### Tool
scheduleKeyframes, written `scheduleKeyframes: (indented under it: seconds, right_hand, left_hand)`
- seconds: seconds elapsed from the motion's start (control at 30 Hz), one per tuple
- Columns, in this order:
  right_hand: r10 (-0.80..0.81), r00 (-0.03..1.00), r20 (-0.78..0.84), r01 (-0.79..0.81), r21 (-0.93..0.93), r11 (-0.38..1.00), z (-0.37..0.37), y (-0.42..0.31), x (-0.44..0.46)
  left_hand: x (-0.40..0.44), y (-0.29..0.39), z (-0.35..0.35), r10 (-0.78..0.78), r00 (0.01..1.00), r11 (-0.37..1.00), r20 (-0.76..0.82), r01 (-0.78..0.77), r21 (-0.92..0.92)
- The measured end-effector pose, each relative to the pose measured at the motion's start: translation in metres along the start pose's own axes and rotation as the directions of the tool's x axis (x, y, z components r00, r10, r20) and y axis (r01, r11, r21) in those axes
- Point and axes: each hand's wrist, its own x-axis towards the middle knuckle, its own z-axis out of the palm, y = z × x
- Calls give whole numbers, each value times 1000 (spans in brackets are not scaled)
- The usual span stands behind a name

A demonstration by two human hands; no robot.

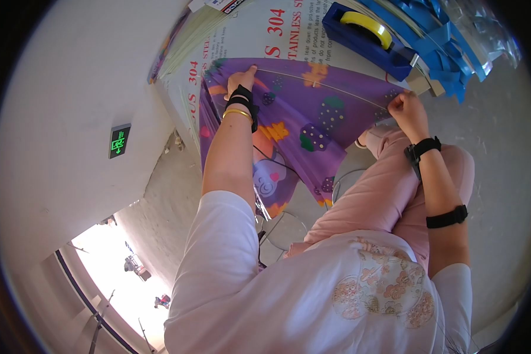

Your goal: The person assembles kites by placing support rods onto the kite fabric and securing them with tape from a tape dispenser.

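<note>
A purple printed sheet (295, 130) with berries, leaves and a cartoon figure lies partly on the table and hangs over its near edge. A thin pale strip (330, 88) runs across it between my two hands. My left hand (241, 81) is at the sheet's upper left, its thumb and fingers pressed together on the sheet near the strip's left end. At the sheet's right corner, my right hand (409, 113) pinches the edge where the strip ends. Folds hide some of the print.
A blue tape dispenser (369, 41) with a yellow roll stands at the table's back right, beside tangled blue strips (436, 41) and clear plastic. Pale strips (200, 38) lie at the back left. Printed film (253, 29) covers the tabletop.
</note>
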Motion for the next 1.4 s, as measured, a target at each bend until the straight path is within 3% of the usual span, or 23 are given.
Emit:
scheduleKeyframes:
  seconds: [0.17,0.3,0.33,0.4,0.43,0.5,0.57,0.67,0.9,1.0,1.1,1.17,1.23,1.33,1.4]
  right_hand:
    - [13,1000,13,-13,13,1000,-3,0,-1]
    - [35,999,-6,-35,7,999,-4,-6,-2]
    - [57,998,26,-57,9,998,-7,-9,-3]
    - [31,999,-10,-31,14,999,-4,-4,-5]
    - [-2,999,-41,3,21,1000,-2,-3,-4]
    - [52,998,25,-52,-13,999,-4,-2,-1]
    - [33,999,17,-33,12,999,-4,-2,-2]
    - [48,999,25,-48,15,999,-7,-8,-3]
    - [24,997,-67,-27,-40,999,3,-2,-3]
    - [107,994,-12,-108,-64,992,-2,-6,-6]
    - [16,999,-48,-15,16,1000,-17,12,-10]
    - [39,999,-13,-39,6,999,-39,24,-15]
    - [51,999,-14,-50,52,997,-61,35,-23]
    - [106,994,-1,-105,132,986,-82,47,-28]
    - [117,993,7,-116,179,977,-92,50,-37]
  left_hand:
    - [8,0,6,5,998,999,-56,-3,39]
    - [-43,18,-17,-24,997,999,-68,27,46]
    - [-50,19,-14,48,981,996,-189,-33,82]
    - [-74,23,-3,335,831,942,-444,-305,139]
    - [-102,32,-2,551,686,833,-476,-489,259]
    - [-150,44,1,783,591,620,-194,-715,325]
    - [-192,43,24,942,335,325,-24,-889,322]
    - [-228,44,58,940,299,235,166,-916,325]
    - [-227,36,85,936,313,238,165,-902,360]
    - [-228,40,77,893,374,259,252,-882,393]
    - [-231,46,71,884,377,244,275,-875,418]
    - [-243,51,76,895,373,250,245,-874,416]
    - [-263,66,83,954,233,157,191,-924,348]
    - [-285,82,115,966,120,46,229,-951,304]
    - [-289,78,133,943,147,30,298,-931,364]
